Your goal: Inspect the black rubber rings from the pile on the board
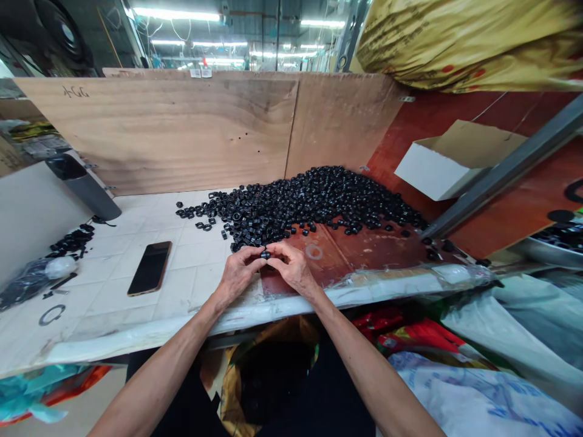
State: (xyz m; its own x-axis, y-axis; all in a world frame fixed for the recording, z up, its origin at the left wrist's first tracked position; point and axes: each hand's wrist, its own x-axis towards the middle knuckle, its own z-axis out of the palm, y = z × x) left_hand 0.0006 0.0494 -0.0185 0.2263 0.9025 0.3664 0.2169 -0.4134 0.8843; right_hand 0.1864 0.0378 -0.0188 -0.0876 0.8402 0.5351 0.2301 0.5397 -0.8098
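- A small black piece (pixel 265 254) sits at the centre of the frame, just below the pile's near edge, between the fingertips of both hands.
- The left hand (pixel 237 271) pinches it narrowly, thumb against forefinger; the right hand (pixel 293 265) does likewise from the other side.
- Handling of this piece looks under way, not finished; whether it is one part or two joined is too small to tell.
- Much appears left: a large heap of black rings (pixel 319 197) spreads from centre to right of the frame.
- What is done is unclear: the open sack (pixel 233 370) at bottom centre has a dark inside, its contents unreadable.
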